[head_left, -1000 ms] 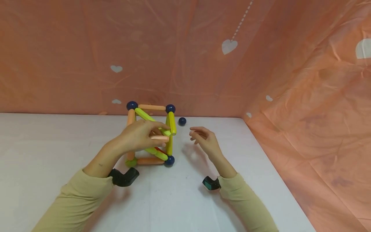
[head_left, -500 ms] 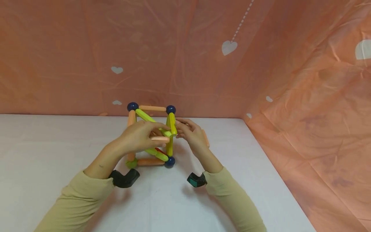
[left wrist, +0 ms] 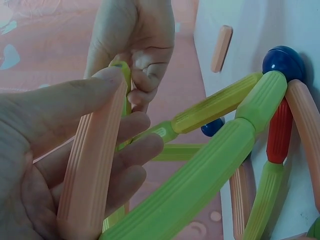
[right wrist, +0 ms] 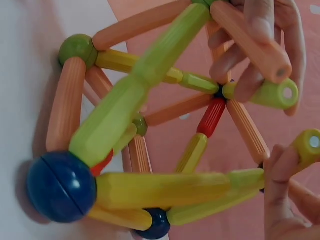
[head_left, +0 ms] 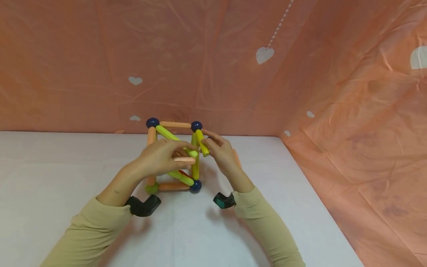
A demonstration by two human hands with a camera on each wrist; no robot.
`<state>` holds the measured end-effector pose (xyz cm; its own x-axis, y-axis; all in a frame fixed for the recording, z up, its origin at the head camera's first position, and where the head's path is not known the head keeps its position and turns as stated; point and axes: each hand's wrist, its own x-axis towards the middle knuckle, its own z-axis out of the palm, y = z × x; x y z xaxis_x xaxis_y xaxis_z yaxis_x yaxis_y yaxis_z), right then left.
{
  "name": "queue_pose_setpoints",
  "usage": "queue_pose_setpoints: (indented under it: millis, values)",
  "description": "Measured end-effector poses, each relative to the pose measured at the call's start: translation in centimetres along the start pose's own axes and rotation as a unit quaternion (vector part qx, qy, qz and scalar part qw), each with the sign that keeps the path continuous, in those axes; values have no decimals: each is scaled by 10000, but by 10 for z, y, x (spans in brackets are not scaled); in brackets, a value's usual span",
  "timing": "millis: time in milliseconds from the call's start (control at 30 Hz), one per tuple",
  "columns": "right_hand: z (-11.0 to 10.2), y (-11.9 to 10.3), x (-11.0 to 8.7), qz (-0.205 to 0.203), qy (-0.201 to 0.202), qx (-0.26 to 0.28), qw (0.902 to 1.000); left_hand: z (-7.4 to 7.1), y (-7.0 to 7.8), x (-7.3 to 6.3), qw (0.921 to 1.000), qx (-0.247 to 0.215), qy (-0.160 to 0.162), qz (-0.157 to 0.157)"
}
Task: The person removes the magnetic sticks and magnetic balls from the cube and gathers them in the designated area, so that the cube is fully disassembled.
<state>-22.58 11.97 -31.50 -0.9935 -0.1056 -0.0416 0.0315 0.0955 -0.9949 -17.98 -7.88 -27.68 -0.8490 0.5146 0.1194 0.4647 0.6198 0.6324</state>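
Observation:
A box-like frame of magnetic rods and balls stands on the table, with a dark blue ball (head_left: 195, 186) at its near right corner. My left hand (head_left: 158, 157) grips a peach magnetic rod (left wrist: 95, 170) between thumb and fingers. Its fingers also lie against the end of a lime rod (right wrist: 277, 94). The right hand (head_left: 221, 152) pinches a yellow magnetic rod (head_left: 202, 142) that slants down from the upper right blue ball (head_left: 196, 126). In the right wrist view, this rod's free end (right wrist: 310, 142) shows its magnet tip beside the thumb.
A loose peach rod (head_left: 237, 158) lies on the table to the right of the right hand. Behind that hand, a loose blue ball (head_left: 209, 138) is almost hidden. An orange cloth (head_left: 213, 66) hangs behind the white table (head_left: 186, 230).
My right hand has moved left to the frame and taken hold of the yellow rod, whose lower end has swung right. The left hand has stayed in place with the peach rod.

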Motion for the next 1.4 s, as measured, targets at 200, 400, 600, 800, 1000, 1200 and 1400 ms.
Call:
queue_pose_setpoints:
  millis: [200, 400, 600, 800, 1000, 1200, 1400]
  values:
    - [-6, 3, 7, -40, -63, 148, 9999, -1, 0, -1, 10000, 44, 28, 27]
    - [-15, 6, 12, 15, -141, 391, 9991, -1, 0, -1, 10000, -55, -49, 5]
    - [-21, 5, 14, 3, -270, 269, 9993, -1, 1, -2, 9999, -107, -71, -3]
    - [-22, 7, 15, -92, -357, 288, 9989, -1, 2, -2, 9999, -108, -69, -77]
    - [-22, 8, 14, -100, -392, 308, 9987, 0, 1, -1, 9999, -131, -80, -79]
    - [-21, 7, 12, -127, -587, 164, 9981, 1, 0, -1, 9999, -157, -53, -45]
    - [-21, 5, 13, -503, -789, -94, 9956, 0, -1, -1, 9999, -104, -6, 37]
